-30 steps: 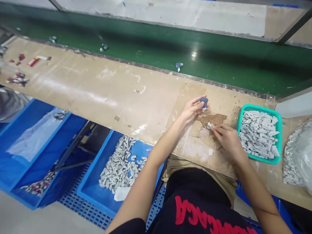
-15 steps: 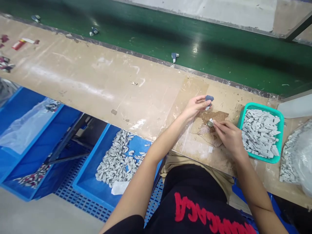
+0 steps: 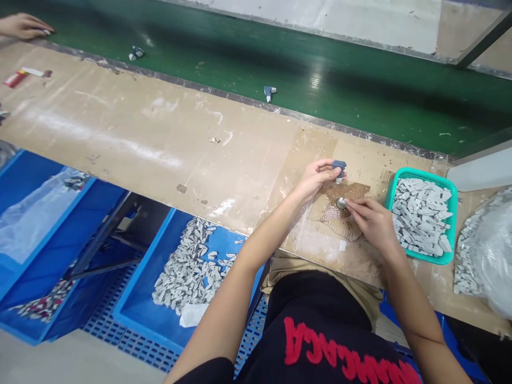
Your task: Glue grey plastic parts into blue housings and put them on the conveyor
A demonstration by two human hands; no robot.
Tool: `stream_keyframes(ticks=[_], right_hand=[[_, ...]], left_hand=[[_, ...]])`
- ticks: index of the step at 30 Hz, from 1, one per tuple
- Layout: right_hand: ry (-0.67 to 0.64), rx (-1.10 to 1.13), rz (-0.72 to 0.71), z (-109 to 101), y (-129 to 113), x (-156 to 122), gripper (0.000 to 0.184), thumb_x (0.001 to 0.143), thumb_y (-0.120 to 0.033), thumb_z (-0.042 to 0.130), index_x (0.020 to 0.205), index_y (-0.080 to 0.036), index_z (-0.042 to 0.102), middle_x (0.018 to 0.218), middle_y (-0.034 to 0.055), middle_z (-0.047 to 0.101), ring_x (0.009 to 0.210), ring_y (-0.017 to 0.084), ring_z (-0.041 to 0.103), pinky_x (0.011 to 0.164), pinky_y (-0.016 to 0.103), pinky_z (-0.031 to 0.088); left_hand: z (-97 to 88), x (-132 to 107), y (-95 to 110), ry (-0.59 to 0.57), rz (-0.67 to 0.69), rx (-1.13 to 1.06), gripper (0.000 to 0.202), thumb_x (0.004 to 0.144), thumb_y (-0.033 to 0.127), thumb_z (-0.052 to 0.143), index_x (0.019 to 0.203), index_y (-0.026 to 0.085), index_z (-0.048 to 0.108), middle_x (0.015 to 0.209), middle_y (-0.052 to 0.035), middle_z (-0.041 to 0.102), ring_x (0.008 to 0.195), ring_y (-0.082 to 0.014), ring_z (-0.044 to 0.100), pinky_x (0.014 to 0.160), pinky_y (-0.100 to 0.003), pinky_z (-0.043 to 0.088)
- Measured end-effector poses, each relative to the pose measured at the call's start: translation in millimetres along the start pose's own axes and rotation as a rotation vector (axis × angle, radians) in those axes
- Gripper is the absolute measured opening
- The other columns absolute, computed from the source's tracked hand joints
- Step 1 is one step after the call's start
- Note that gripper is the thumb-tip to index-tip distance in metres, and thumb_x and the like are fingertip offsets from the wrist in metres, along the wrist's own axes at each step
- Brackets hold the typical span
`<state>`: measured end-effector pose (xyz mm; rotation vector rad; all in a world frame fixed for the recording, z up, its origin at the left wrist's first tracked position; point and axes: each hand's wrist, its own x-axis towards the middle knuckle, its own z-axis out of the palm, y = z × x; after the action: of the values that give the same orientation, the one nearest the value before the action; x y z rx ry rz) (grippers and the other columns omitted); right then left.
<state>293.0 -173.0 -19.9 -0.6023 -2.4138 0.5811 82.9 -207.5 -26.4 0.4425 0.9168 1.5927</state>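
My left hand (image 3: 316,180) pinches a small dark blue-grey piece (image 3: 339,168) with a pale tip, holding it above the bench. My right hand (image 3: 372,226) grips a small pale grey piece (image 3: 341,203) between thumb and fingers. That piece sits just over a brown-stained, textured patch (image 3: 352,192) on a scuffed plastic-covered board (image 3: 308,240). The two hands are close together, and the held pieces are a short way apart. A teal basket (image 3: 420,172) heaped with grey pieces stands to the right of my right hand.
A long tan workbench (image 3: 128,122) runs beside a green conveyor belt (image 3: 320,101) carrying scattered small pieces. A blue crate (image 3: 138,314) of grey pieces sits below the bench edge. A co-worker's hand (image 3: 24,25) shows top left. A plastic bag (image 3: 486,256) of grey pieces lies far right.
The whole view has shifted left and slightly up. A co-worker's hand has come into view at top left. My hands hold the same pieces in nearly the same places.
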Motion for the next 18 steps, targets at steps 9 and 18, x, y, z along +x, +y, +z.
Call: stream_keyframes(ticks=[9,18], right_hand=[[0.441,0.124,0.097,-15,-5,0,0.034,0.087,-0.015,0.072,0.114,-0.034,0.076,0.091,0.0016,0.074,0.080,0.016,0.070,0.071,0.031,0.057],[0.392,0.110,0.100,-16,-6,1,0.033,0.089,-0.016,0.069,0.115,-0.035,0.076,0.090,0.0022,0.072,0.079,0.016,0.068,0.071,0.031,0.055]], left_hand=[[7.0,-5,-7,-0.028,0.047,0.255,0.041,0.053,0.023,0.091,0.088,0.013,0.074,0.086,-0.0060,0.077,0.083,-0.0173,0.073,0.089,-0.036,0.056],[26.7,-19,-14,-0.125,-0.042,0.304,0.035,0.052,0.019,0.089,0.085,0.013,0.078,0.081,-0.0062,0.078,0.074,-0.0158,0.073,0.085,-0.034,0.059]])
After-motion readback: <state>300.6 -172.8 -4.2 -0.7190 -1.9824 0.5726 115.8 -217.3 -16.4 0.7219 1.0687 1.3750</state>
